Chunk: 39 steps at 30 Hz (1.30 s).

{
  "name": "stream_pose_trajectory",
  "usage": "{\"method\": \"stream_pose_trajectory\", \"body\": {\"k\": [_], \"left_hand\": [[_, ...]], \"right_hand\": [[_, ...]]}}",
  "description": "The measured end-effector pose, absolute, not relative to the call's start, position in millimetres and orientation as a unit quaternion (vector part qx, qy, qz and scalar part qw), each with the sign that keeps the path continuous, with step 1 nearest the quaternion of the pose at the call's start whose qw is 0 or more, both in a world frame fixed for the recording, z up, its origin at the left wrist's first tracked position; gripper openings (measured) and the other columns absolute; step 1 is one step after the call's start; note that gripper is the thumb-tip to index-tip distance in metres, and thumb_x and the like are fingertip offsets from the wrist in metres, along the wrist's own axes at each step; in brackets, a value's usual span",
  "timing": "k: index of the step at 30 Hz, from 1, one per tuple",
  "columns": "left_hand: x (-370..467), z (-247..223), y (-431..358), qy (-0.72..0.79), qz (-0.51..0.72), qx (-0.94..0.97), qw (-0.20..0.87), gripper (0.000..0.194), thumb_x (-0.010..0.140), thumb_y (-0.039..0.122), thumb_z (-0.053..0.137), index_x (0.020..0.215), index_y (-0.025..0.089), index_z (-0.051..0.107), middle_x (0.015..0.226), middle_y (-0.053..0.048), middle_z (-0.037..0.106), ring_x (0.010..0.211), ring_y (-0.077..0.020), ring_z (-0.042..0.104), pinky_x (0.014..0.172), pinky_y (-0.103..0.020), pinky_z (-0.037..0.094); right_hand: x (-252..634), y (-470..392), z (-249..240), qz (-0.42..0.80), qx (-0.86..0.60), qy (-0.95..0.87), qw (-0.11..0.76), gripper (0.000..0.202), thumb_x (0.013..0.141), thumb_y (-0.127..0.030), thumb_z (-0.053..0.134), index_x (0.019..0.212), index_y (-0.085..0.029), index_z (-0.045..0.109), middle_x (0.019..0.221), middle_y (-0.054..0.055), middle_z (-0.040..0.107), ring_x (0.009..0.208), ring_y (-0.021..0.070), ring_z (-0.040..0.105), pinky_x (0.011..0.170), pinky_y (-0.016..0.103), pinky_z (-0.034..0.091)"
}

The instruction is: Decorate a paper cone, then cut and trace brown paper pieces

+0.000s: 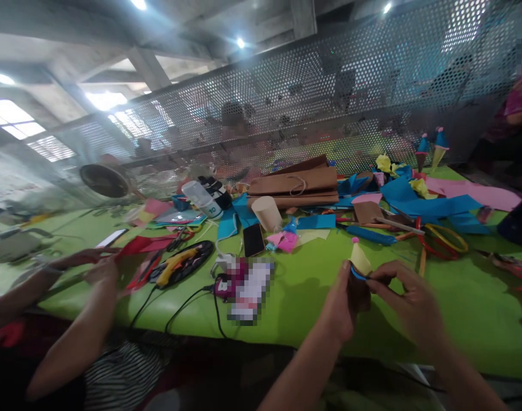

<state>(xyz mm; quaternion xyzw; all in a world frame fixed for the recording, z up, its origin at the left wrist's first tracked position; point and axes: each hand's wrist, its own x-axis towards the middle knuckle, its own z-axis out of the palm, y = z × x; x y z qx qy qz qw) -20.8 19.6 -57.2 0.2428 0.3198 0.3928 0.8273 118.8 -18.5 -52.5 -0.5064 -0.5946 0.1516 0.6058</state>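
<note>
Okay, where's the yellow paper cone point(361, 260)?

Between our hands, over the front part of the desk point(304, 314), pink tip point(355, 240) up. Our left hand point(343, 305) has its grip around the piece from the side; our right hand point(410, 294) has a narrow grip, thumb and forefinger pinching at the blue band point(357, 274) on the cone's lower edge. Something brown shows below, partly behind fingers.

Failure modes?

Judgement only: squeeze too hard and we dent the cone, since it looks like thin paper. Uneven pull at the band could skew it or lift it off. If our left grip slackens, the cone could tilt. Can't tell what fixes band to cone.

Around us?

Scissors point(400, 225) lie beyond our right hand among scraps; a wide elbow swing could knock them. Cords run over the desk's front edge near the yellow glue gun point(175, 267); a snag there could drag it. Can't tell if it's hot.

Containers?

Black oval tray point(204, 252): the glue gun lies on it, beside a co-worker's hands point(100, 271). Translucent bottle point(202, 200) marked "10", tilted: contents unclear to us. Small blue bowl-like thing point(181, 201) behind the scissors on that side: can't see inside. Beige cylinder point(266, 213): roll or cup, we can't tell.
</note>
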Motion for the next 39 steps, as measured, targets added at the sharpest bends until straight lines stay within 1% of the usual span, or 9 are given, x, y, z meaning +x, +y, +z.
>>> {"method": "stream_pose_trajectory", "body": {"k": [5,10,13,16,20,24,31,34,39], "left_hand": [[-20.3,-54.4,20.1,0.319,0.404,0.237,0.824,0.07,0.065,0.075,0.089,0.099,0.018,0.065,0.079,0.0,0.063,0.063,-0.011,0.047,0.054,-0.024,0.025],[-18.2,-53.7,18.7,0.32,0.399,0.253,0.821,0.068,0.068,0.077,0.085,0.096,0.019,0.061,0.074,0.002,0.058,0.06,-0.0112,0.044,0.052,-0.025,0.025],[-17.5,-55.2,17.5,0.329,0.415,0.266,0.806,0.072,0.067,0.081,0.084,0.097,0.022,0.055,0.077,0.003,0.057,0.062,-0.0104,0.044,0.053,-0.024,0.028],[-17.5,-58.2,15.8,0.34,0.452,0.295,0.77,0.067,0.074,0.078,0.082,0.099,0.024,0.05,0.078,0.006,0.053,0.061,-0.0092,0.042,0.054,-0.022,0.03],[-18.4,-61.0,11.7,0.347,0.476,0.344,0.731,0.06,0.084,0.074,0.077,0.107,0.026,0.05,0.074,0.008,0.046,0.06,-0.0093,0.038,0.055,-0.022,0.03],[-19.2,-62.0,8.6,0.341,0.476,0.388,0.712,0.06,0.088,0.075,0.072,0.113,0.025,0.051,0.073,0.007,0.044,0.061,-0.0099,0.037,0.056,-0.022,0.03],[-19.4,-64.0,11.0,0.358,0.488,0.404,0.686,0.065,0.086,0.08,0.07,0.116,0.026,0.05,0.068,0.009,0.039,0.06,-0.0115,0.034,0.056,-0.023,0.03],[-19.7,-59.7,9.7,0.354,0.49,0.435,0.667,0.065,0.086,0.083,0.068,0.114,0.027,0.052,0.071,0.008,0.041,0.061,-0.0116,0.034,0.057,-0.024,0.031],[-20.7,-55.4,6.5,0.35,0.489,0.468,0.648,0.063,0.087,0.082,0.067,0.113,0.026,0.053,0.087,0.003,0.052,0.071,-0.0127,0.043,0.066,-0.025,0.038]], "right_hand": [[124.0,-16.1,-59.1,0.225,-0.5,-0.578,0.604,0.016,0.092,-0.04,0.079,0.088,-0.025,0.078,0.079,0.001,0.074,0.073,0.0194,0.07,0.066,0.032,0.057],[123.7,-15.3,-62.9,0.245,-0.508,-0.555,0.611,0.016,0.089,-0.038,0.081,0.085,-0.025,0.073,0.074,-0.001,0.069,0.068,0.0174,0.066,0.062,0.03,0.056],[122.3,-16.4,-58.4,0.229,-0.499,-0.559,0.622,0.013,0.089,-0.036,0.08,0.086,-0.026,0.074,0.075,-0.001,0.07,0.069,0.0177,0.067,0.061,0.029,0.056],[120.3,-18.2,-51.7,0.192,-0.495,-0.568,0.629,0.011,0.089,-0.037,0.081,0.088,-0.027,0.077,0.079,0.001,0.073,0.07,0.0192,0.068,0.061,0.031,0.057],[117.2,-18.7,-45.0,0.156,-0.501,-0.582,0.621,0.009,0.088,-0.036,0.083,0.09,-0.028,0.079,0.08,0.0,0.075,0.069,0.019,0.068,0.061,0.031,0.056],[116.6,-18.9,-41.7,0.144,-0.506,-0.587,0.615,0.01,0.09,-0.034,0.081,0.084,-0.028,0.076,0.076,-0.001,0.073,0.067,0.0181,0.068,0.06,0.029,0.055],[118.0,-23.0,-41.1,0.125,-0.516,-0.606,0.593,0.008,0.096,-0.035,0.074,0.095,-0.029,0.081,0.086,0.002,0.077,0.075,0.0205,0.072,0.064,0.032,0.059],[115.5,-23.3,-40.4,0.115,-0.514,-0.604,0.597,0.01,0.093,-0.038,0.078,0.096,-0.029,0.08,0.086,0.002,0.077,0.071,0.0203,0.071,0.06,0.032,0.058],[112.5,-23.0,-37.4,0.124,-0.51,-0.606,0.598,0.006,0.092,-0.035,0.079,0.09,-0.029,0.079,0.081,0.0,0.076,0.069,0.0184,0.07,0.056,0.028,0.055]]}}
